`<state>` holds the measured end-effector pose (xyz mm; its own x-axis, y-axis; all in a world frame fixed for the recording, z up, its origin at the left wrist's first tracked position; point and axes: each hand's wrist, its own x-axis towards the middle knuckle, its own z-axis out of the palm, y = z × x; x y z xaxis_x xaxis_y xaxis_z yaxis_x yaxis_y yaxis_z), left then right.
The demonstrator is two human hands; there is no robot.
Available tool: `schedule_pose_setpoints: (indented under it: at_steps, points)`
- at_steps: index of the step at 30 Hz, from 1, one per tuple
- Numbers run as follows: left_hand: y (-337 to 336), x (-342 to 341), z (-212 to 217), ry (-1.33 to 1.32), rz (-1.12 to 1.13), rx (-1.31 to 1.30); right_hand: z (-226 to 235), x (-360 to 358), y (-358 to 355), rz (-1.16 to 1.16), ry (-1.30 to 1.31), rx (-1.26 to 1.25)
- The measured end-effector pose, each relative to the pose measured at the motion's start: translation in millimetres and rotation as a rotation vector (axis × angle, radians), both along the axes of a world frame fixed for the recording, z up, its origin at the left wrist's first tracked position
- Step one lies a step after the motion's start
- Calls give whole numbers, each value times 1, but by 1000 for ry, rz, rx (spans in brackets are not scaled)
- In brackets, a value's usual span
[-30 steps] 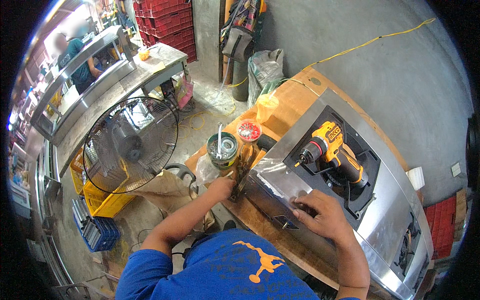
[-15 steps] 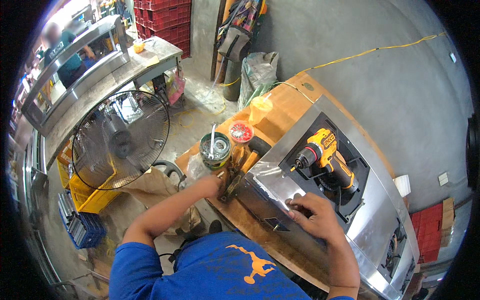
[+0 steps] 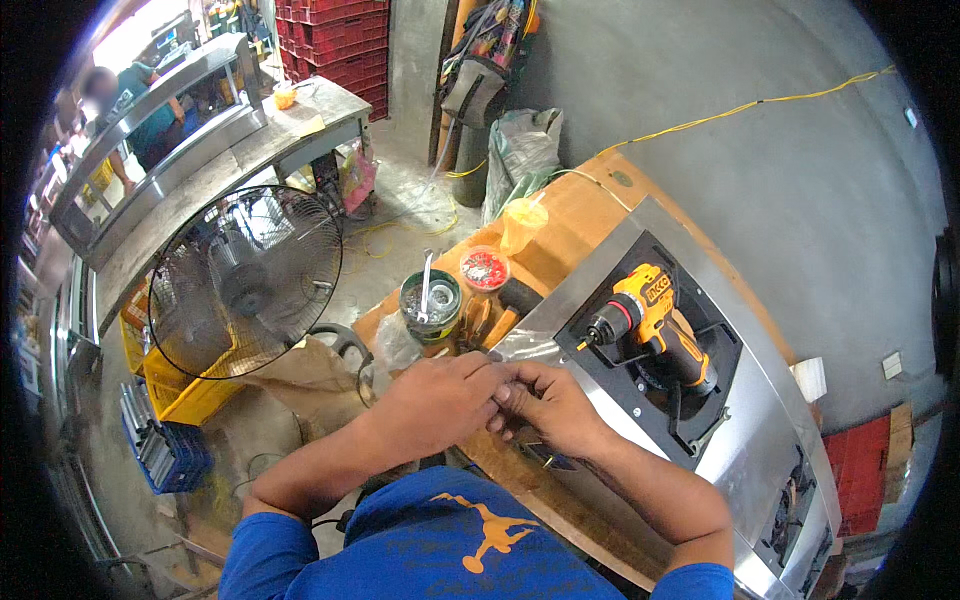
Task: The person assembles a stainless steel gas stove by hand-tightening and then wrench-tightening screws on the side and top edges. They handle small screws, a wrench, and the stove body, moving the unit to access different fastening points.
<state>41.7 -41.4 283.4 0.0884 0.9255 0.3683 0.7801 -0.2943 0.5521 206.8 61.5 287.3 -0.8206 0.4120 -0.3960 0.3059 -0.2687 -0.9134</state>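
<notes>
My left hand (image 3: pixel 435 395) and my right hand (image 3: pixel 560 408) meet in front of my chest, over the near edge of the wooden bench (image 3: pixel 590 195). Fingers of both are pinched together, and whatever lies between them is too hidden to name. Just right of them stands a stainless steel appliance (image 3: pixel 755 435) with a dark recess. A yellow and black cordless drill (image 3: pixel 655 295) lies in that recess, with a wrench (image 3: pixel 712 428) near its lower corner. Beyond my hands are orange-handled tools (image 3: pixel 478 322), a dark green tub (image 3: pixel 432 325) with a wrench (image 3: pixel 425 285) in it, and a red-lined tub of small hardware (image 3: pixel 485 268).
A yellow drink cup (image 3: pixel 522 222) stands farther along the bench. To the left are a black fan (image 3: pixel 245 290), a yellow crate (image 3: pixel 195 385) and a blue crate (image 3: pixel 180 460). Red crates (image 3: pixel 335 45) are stacked behind. Another person (image 3: pixel 150 115) is at the far left.
My left hand has moved right, away from the tools beside the tubs. My right hand has come left off the steel edge, and the two now touch.
</notes>
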Motion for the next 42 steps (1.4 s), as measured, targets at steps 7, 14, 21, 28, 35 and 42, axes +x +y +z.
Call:
schedule_pose_setpoints:
  at_steps: [7, 14, 21, 28, 35, 42]
  points:
    - [-3, -1, -9, -231, -43, -139, -13, 16, -1, 26, 62, -106]
    - [-12, -3, -87, -912, 144, -286, -15, 21, 6, -50, 120, 29]
    - [6, 14, -251, -954, 291, -697, -16, 19, 13, -69, 102, 161]
    - [27, 13, -341, -621, 333, -327, -16, 20, 11, -59, 170, 173]
    - [28, 4, -336, -609, 320, -336, -23, 21, 11, -21, 185, 302]
    - [29, 1, -305, -715, 194, -349, -24, 21, 12, -8, 206, 304]
